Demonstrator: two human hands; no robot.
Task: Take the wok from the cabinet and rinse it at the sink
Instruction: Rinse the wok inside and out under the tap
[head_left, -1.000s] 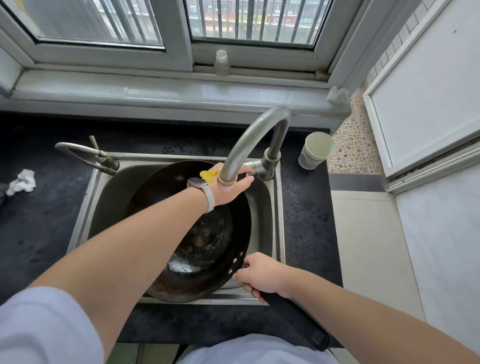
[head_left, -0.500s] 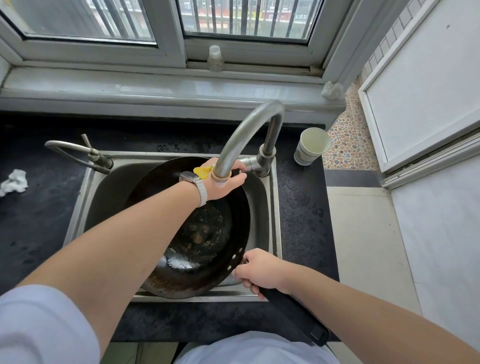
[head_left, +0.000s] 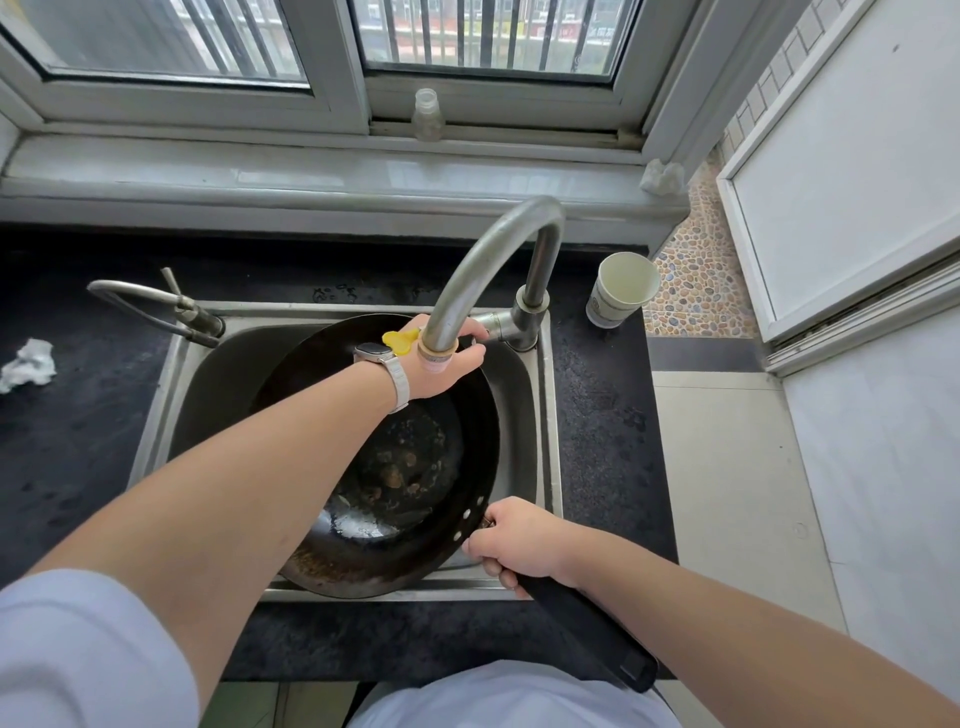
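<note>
Wok (head_left: 395, 467) in sink (head_left: 545, 415): right hand (head_left: 511, 540) grips handle (head_left: 587, 629); left hand (head_left: 447, 358) clasps tap lever (head_left: 485, 332). Open gently, keep wok steady under spout (head_left: 439, 348).

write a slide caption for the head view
Right hand holds the wok in the sink; left hand reaches the faucet lever.

Little has changed: the left hand (head_left: 451, 358) now reaches slightly farther past the spout toward the faucet lever (head_left: 485, 327).
</note>
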